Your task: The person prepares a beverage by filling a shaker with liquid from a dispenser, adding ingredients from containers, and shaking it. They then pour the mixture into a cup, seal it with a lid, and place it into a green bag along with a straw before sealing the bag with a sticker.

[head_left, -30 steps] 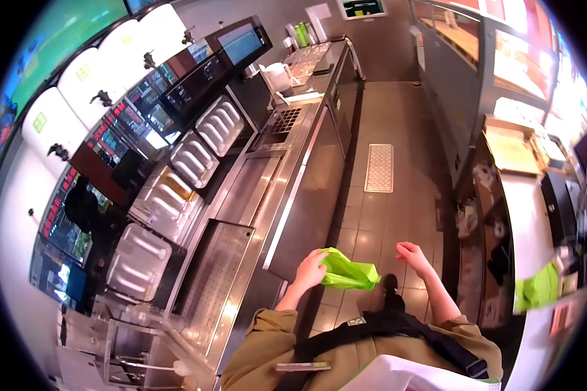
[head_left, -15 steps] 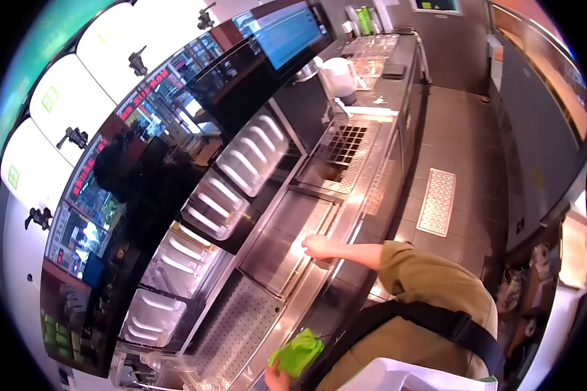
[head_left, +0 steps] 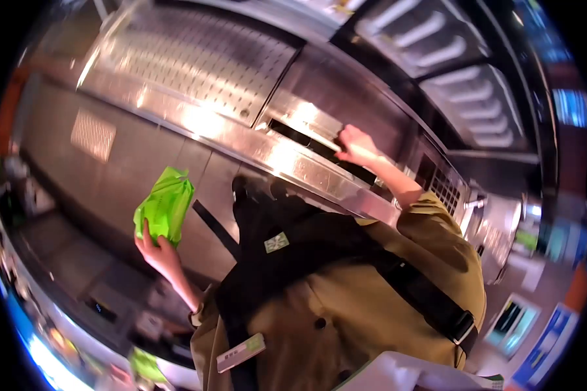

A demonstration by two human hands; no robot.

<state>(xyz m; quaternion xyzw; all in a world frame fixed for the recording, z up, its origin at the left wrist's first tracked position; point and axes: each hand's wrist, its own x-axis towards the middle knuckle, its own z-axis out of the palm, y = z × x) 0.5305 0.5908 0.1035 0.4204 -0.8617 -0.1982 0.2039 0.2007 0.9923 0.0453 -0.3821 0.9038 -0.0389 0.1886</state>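
Note:
My left hand (head_left: 155, 253) is closed around the lower end of a bright green plastic packet (head_left: 166, 207), held out over the floor on the left. My right hand (head_left: 357, 146) grips the near edge of a stainless steel lid (head_left: 306, 116) set into the counter. A narrow dark gap shows along that edge, between the lid and the counter's front rim (head_left: 267, 151). What lies inside the opening is hidden. To the left of the lid is a perforated metal drain panel (head_left: 195, 62).
Behind the counter stand clear-fronted bins with white curved ridges (head_left: 476, 107). A black grid (head_left: 445, 190) is set in the counter at right. A textured metal plate (head_left: 92, 135) lies on the floor. Blurred shelves (head_left: 52, 241) run along the left side.
The view has swung round toward my body and the floor. The lid's near edge now has a dark gap beside it. My left hand has moved the green packet away from the counter.

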